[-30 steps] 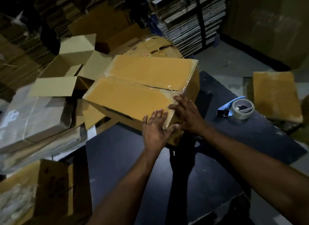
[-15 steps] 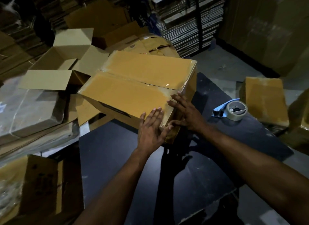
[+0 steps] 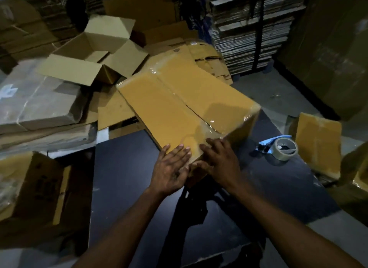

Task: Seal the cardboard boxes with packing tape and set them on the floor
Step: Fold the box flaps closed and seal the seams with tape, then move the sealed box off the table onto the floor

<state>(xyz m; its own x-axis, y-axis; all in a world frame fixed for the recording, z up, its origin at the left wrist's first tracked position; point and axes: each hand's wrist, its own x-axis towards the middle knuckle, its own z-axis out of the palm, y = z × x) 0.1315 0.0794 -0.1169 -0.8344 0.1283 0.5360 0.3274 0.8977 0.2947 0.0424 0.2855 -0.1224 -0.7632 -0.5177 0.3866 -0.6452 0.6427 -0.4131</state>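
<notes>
Sealing step: left hand [image 3: 171, 168] and right hand [image 3: 220, 161], fingers flat, press tape onto the box [image 3: 179, 108] near corner; next, presumably, gripping it for the floor.

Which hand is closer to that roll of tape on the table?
Right. The right hand presses the near corner of the box, on the side facing the tape dispenser. The left hand lies beyond it, farther off.
</notes>
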